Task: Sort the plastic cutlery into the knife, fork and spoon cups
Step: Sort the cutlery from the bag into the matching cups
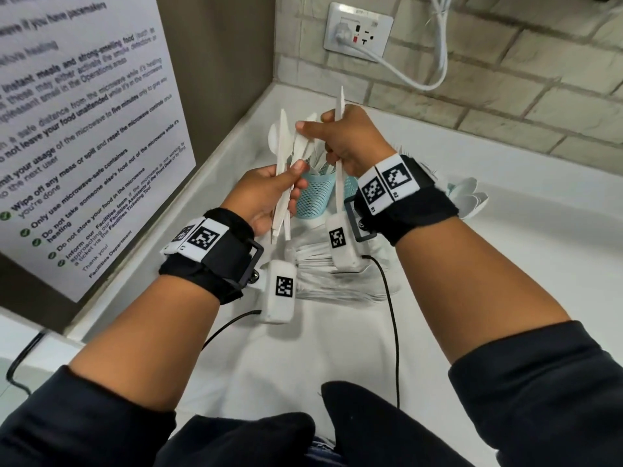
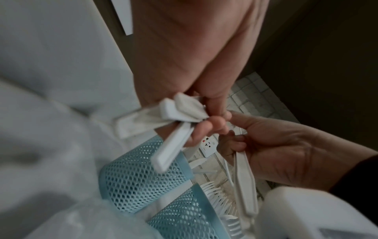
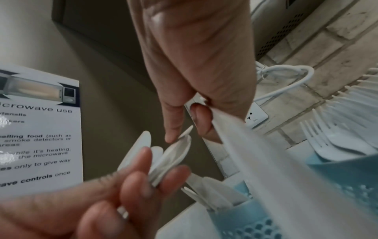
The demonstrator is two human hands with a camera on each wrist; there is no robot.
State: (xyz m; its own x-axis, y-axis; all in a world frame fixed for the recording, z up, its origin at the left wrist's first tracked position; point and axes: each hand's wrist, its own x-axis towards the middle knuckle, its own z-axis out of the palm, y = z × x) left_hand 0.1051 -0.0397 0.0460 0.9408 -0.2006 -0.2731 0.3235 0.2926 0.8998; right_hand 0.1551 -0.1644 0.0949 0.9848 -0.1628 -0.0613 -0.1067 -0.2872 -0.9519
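White plastic cutlery (image 1: 281,183) stands almost upright in my left hand (image 1: 266,193), fingers curled round it, left of frame centre; my right hand (image 1: 344,139) grips one knife (image 1: 339,106) and its forefinger touches the bunch's tips, above the blue cup (image 1: 315,197)

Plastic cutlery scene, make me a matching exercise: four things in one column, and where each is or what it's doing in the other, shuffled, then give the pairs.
Things:
1. left hand
2. right hand
3. blue mesh cup
4. wall socket

Places or states:
A. stands on the white counter, below both hands
B. grips one upright white piece in the fist
C. set in the brick wall, with a white cable plugged in
D. holds a fanned bunch of white cutlery

Pairs: 1-D, 2-B, 3-A, 4-C
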